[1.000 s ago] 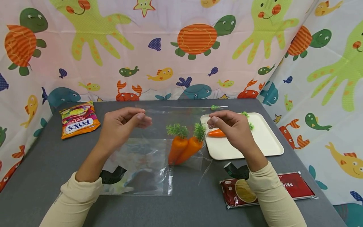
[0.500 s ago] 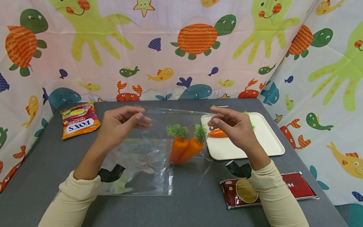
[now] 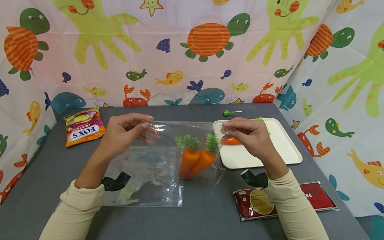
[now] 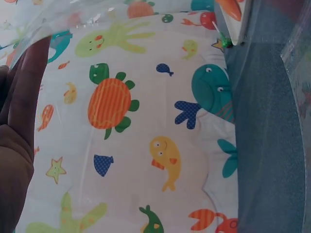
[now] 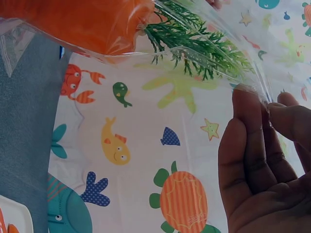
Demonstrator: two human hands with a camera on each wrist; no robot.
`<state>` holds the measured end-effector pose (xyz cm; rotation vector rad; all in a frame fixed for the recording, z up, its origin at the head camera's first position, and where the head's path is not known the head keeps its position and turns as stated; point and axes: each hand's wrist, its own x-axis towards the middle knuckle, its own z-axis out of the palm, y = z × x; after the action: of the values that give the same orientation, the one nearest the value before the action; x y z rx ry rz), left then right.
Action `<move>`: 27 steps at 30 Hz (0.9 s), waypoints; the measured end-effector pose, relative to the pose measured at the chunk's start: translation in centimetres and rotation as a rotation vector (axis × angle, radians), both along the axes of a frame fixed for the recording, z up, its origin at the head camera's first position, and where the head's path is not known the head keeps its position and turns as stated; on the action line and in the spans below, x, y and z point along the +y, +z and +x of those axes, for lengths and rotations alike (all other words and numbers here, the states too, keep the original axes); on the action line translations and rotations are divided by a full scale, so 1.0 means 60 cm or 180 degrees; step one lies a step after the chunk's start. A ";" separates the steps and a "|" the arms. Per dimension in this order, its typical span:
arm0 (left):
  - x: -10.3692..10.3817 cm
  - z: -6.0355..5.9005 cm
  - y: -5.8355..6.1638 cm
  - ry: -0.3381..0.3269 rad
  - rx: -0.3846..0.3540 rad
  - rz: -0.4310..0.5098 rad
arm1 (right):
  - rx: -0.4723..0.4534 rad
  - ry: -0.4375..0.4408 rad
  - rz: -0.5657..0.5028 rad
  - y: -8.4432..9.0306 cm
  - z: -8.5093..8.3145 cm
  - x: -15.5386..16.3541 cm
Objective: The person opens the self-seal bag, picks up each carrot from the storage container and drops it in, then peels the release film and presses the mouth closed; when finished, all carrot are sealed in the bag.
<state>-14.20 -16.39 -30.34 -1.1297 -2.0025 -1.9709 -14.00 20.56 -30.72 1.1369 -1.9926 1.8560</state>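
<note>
Now both hands' grips, left hand (image 3: 124,131) and right hand (image 3: 250,135), pinch a crinkly clear bag (image 3: 180,128) holding plastic carrots (image 3: 195,160).

Colours at my table

My clear bag (image 3: 183,133) holds orange carrots (image 3: 195,160) with green tops; grey table (image 3: 204,213), white tray (image 3: 282,146), sea-creature curtain (image 3: 180,50).

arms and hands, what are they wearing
Both arms wear long cream sleeves that end at the wrists. A black perforated mount sits under each wrist. The left hand and right hand are bare: no gloves, rings or watch visible.
</note>
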 end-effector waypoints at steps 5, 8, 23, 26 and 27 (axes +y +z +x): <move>-0.005 -0.001 -0.002 -0.0107 -0.0030 0.0017 | -0.0120 0.0004 -0.0017 0.000 0.002 0.002; -0.006 -0.001 -0.001 -0.0142 -0.0053 0.0058 | -0.0182 0.0025 -0.0020 0.001 0.002 0.002; -0.003 0.002 0.000 -0.0033 -0.0015 0.0001 | -0.0245 -0.0022 0.0020 0.000 0.002 0.007; -0.003 0.003 0.000 -0.0019 0.0002 0.0010 | -0.0148 -0.0020 -0.0004 0.000 0.002 0.005; -0.003 0.004 0.000 -0.0013 0.0002 0.0002 | -0.0123 -0.0023 -0.0013 0.001 0.002 0.005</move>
<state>-13.96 -16.57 -30.34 -1.1349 -2.0006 -1.9728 -13.88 20.85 -30.68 1.0996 -2.0095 1.8918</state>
